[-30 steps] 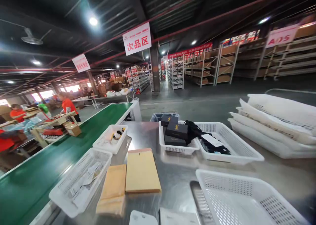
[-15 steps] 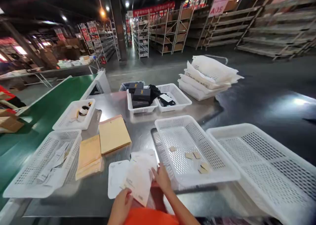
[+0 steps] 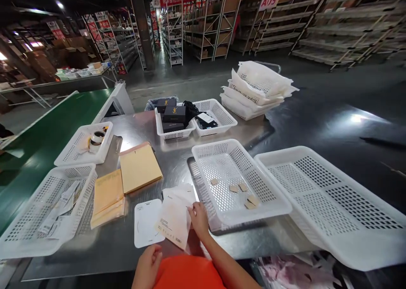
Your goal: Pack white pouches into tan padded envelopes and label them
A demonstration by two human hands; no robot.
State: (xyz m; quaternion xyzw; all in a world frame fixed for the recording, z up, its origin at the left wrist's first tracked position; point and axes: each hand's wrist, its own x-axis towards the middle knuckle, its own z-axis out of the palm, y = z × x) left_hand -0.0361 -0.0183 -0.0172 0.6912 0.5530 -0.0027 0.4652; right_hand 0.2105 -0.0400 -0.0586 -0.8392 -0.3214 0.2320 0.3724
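My right hand (image 3: 199, 218) rests on the right edge of a white paper sheet (image 3: 174, 221) that lies on the steel table (image 3: 177, 162), fingers pressing it; whether it grips the sheet is unclear. My left hand (image 3: 148, 265) is drawn back at the table's near edge, off the paper, fingers curled and holding nothing. A white card (image 3: 146, 222) lies just left of the sheet. Directly right of my right hand stands a white mesh basket (image 3: 236, 183) with several small tan tags inside.
Two yellow padded envelopes (image 3: 138, 167) lie left of centre. White baskets (image 3: 41, 208) with slips and tape stand at the left beside a green conveyor (image 3: 41, 132). Black boxes (image 3: 174, 113) fill a far basket. A large basket (image 3: 330, 200) overhangs the right.
The view dropped from the warehouse hall to the table. My left hand let go of the white sheet and pulled back toward me; my right hand stays on the sheet.
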